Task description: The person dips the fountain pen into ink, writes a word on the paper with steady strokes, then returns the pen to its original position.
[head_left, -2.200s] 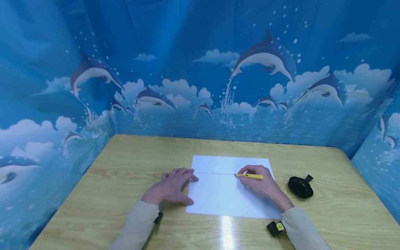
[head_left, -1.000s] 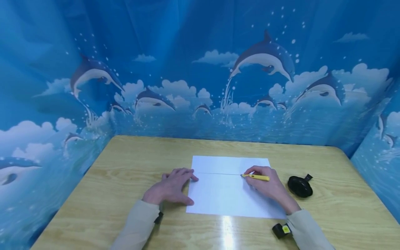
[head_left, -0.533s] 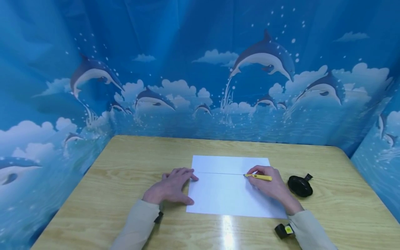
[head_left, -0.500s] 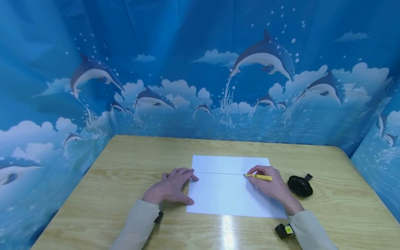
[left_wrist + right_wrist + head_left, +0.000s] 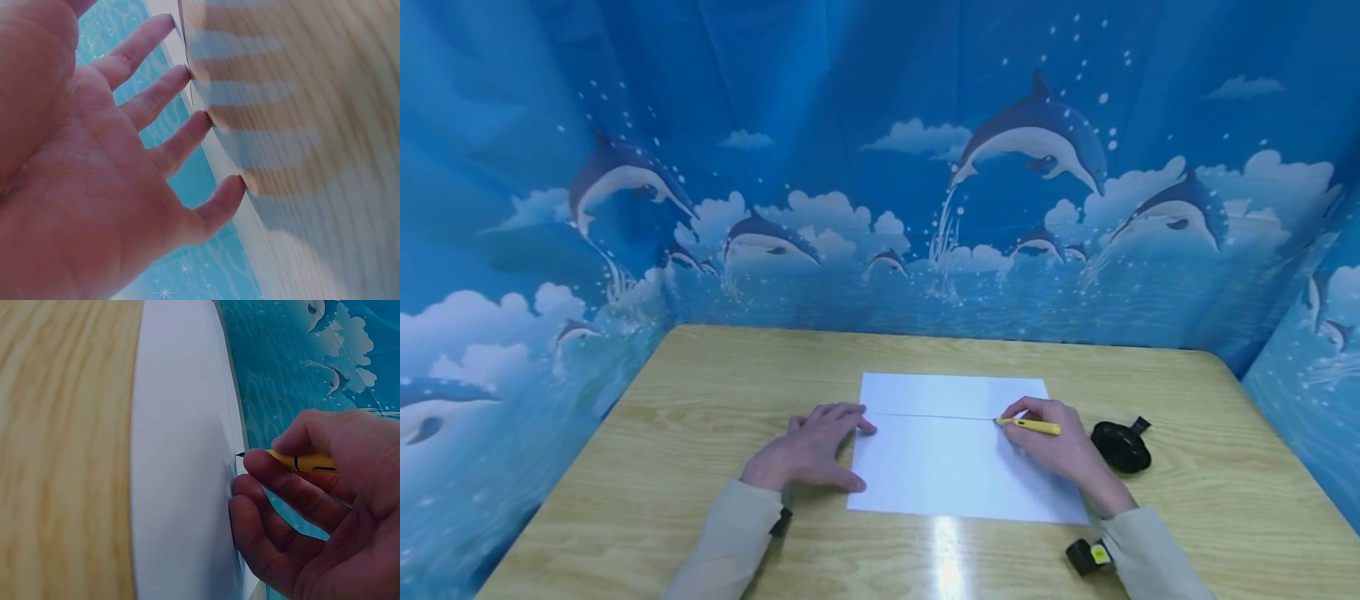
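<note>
A white sheet of paper (image 5: 925,467) lies on the wooden table, with one thin dark line (image 5: 925,415) running across its upper part. My right hand (image 5: 1052,442) pinches a yellow pen (image 5: 1037,427) between thumb and fingers. The pen's dark tip touches the paper at the line's right end; in the right wrist view the yellow pen (image 5: 309,462) points at the sheet. My left hand (image 5: 812,450) rests with spread fingers at the paper's left edge, thumb and a fingertip on the sheet. In the left wrist view the fingertips of the left hand (image 5: 125,169) press on the table.
A black, rounded dish-like object (image 5: 1122,448) with a small tab sits on the table (image 5: 737,367) to the right of the paper. A blue curtain (image 5: 865,125) printed with dolphins stands behind the table and along its sides.
My right hand and the pen have slid rightward across the paper, and the line has grown longer to the right. My left hand has stayed in place.
</note>
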`<action>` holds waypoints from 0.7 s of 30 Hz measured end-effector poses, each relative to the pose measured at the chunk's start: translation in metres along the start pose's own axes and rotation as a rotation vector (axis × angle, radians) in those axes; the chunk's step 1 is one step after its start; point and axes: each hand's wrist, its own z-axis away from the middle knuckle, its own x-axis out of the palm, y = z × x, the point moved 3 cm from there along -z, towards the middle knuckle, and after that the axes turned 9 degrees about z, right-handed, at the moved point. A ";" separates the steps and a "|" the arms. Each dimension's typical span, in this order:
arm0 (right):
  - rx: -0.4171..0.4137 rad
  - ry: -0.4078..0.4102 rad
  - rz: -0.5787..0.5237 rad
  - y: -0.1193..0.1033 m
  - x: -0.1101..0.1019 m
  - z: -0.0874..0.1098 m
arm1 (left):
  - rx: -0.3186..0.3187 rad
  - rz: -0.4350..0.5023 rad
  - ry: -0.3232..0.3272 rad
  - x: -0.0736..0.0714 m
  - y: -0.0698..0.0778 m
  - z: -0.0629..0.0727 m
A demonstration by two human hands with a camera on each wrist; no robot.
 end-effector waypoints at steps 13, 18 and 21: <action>-0.007 -0.005 0.004 0.003 -0.003 0.001 | -0.017 0.011 0.006 0.003 -0.002 -0.001; -0.007 0.000 0.011 0.005 -0.004 0.001 | -0.017 0.005 0.007 0.003 -0.003 -0.001; -0.005 0.003 0.017 0.006 -0.005 0.001 | -0.014 0.003 0.008 0.003 -0.003 -0.002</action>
